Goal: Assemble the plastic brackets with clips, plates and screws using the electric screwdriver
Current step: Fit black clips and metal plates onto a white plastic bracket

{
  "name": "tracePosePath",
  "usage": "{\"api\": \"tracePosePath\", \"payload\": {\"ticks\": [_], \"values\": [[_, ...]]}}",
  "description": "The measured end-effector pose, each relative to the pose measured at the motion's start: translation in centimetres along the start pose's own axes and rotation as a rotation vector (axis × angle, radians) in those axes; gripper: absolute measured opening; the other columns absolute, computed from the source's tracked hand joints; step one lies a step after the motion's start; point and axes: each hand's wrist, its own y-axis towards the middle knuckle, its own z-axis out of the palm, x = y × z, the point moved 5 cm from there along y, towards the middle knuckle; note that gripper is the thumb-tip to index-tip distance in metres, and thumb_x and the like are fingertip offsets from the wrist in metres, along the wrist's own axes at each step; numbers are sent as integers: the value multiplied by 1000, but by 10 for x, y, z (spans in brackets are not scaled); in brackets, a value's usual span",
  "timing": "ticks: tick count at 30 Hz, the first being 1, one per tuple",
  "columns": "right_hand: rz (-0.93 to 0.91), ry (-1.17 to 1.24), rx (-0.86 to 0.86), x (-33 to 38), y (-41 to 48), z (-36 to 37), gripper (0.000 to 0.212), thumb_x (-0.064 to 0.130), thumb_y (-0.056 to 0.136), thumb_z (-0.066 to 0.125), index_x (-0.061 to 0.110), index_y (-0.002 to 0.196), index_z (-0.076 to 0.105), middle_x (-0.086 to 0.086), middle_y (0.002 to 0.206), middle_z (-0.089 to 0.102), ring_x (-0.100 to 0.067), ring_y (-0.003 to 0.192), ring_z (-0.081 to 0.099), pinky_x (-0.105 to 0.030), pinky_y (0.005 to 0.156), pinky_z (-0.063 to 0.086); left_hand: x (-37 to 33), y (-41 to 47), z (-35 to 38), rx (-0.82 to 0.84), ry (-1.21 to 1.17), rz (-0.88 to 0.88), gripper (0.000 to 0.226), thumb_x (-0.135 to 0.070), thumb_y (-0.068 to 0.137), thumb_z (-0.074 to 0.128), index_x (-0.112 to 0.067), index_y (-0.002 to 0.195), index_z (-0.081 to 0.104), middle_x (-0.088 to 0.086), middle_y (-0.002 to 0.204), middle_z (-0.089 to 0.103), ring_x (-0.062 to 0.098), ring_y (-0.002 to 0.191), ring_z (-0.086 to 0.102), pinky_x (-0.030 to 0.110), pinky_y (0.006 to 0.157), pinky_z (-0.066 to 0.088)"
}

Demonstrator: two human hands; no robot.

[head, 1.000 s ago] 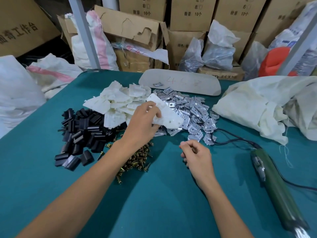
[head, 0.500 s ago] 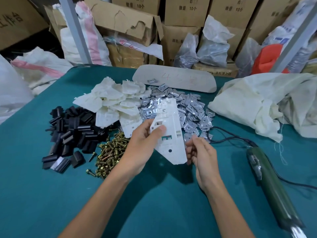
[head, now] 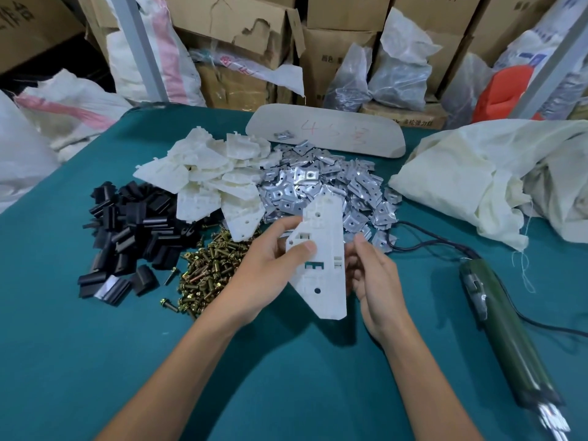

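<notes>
Above the teal table [head: 286, 383], near the middle of the view: one white bracket [head: 321, 259] held upright, clear of the surface. Left hand [head: 264, 268] gripping it, thumb pressed on the front face, fingers behind. Right hand [head: 377, 278] against the bracket's right edge, thumb raised beside it, fingers curled toward the back; true grip or mere steadying touch not decidable.

Progress, judged: very early. No clip, plate or screw seen on the held bracket; open slots and bare round holes across its face. No finished assembly identified anywhere on the table. Stock all in heaps beyond the hands: bracket pile [head: 203, 173], metal plates [head: 318, 183] just right of it, black clips [head: 133, 224] at far left, brass screws [head: 210, 272] nearest the left wrist. Electric screwdriver [head: 506, 332] lying at right, well apart from both hands, untouched. Left to do, presumably: fit clip and plate, seat screws, drive them, repeat through the pile.

Hidden or doubtful: rear face of the bracket, so anything fitted there unknown. Right fingertips masked by the bracket. Anything small pinched in the right hand not visible. Screwdriver tip blurred and cut by the lower frame edge; cord [head: 429, 237] running off the right frame edge. Red writing on the grey board [head: 334, 132] illegible.
</notes>
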Motion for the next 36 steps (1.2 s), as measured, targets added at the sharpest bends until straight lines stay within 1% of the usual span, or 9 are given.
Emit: {"api": "tracePosePath", "payload": {"ticks": [4,8,12,15,18,23,27,31,36], "values": [[28,12,-18,-1,0,-2,41,57,91,59,23,76,76,-7,64,61,-16,50,51,-27,42,41,-4,-2,-2,-2,59,57,26,-28,91,63,-42,112,60,-4,104,74,16,94,71,33,82,55],[21,18,14,-1,2,-1,44,62,90,59,23,79,77,-4,66,62,-15,51,53,-25,43,42,-4,-4,-2,-29,144,57,7,-40,96,60,-35,101,62,-6,100,73,15,89,70,33,75,55],[-13,-54,114,-1,-1,4,39,63,85,61,28,89,78,-6,73,69,-15,57,58,-23,45,46,11,-14,7,-112,433,-17,36,-52,101,46,-22,83,56,-17,69,60,1,58,53,26,58,41],[-53,-175,95,-6,-1,2,14,39,84,71,28,92,75,-3,62,62,-14,46,50,-23,41,41,13,-22,11,-160,818,58,41,-46,105,38,-19,77,49,-3,64,59,23,63,59,41,62,46],[-46,-234,93,-9,-1,1,22,42,79,74,31,97,75,-1,58,58,-13,45,48,-24,41,39,11,-21,8,-153,1088,101,45,-43,107,30,-21,69,43,-1,59,52,31,62,57,43,66,48],[-69,-418,26,-12,0,-4,15,43,80,72,31,89,75,-1,57,56,-13,48,49,-26,46,41,2,-16,-6,-246,1148,150,51,-50,104,37,-21,62,40,-4,53,46,20,53,50,33,52,36],[-198,-651,-95,-8,0,-12,6,33,84,78,37,84,74,5,74,65,-2,60,54,-10,61,43,-7,-11,-30,-343,1024,200,23,-39,101,51,-26,84,62,-13,69,59,12,69,55,32,59,40],[-220,-622,-84,-7,2,-11,16,22,89,75,37,88,72,5,78,64,-3,60,51,-9,62,43,-21,-9,-88,-552,963,193,19,-26,96,56,-25,110,68,-9,104,69,15,103,57,35,87,49],[-183,-657,-37,-15,5,-13,11,31,91,72,42,88,71,-2,67,64,-22,69,63,-34,67,50,-21,-21,-177,-863,1125,14,40,-36,92,60,-22,130,59,11,139,53,35,133,38,52,109,31]]}}
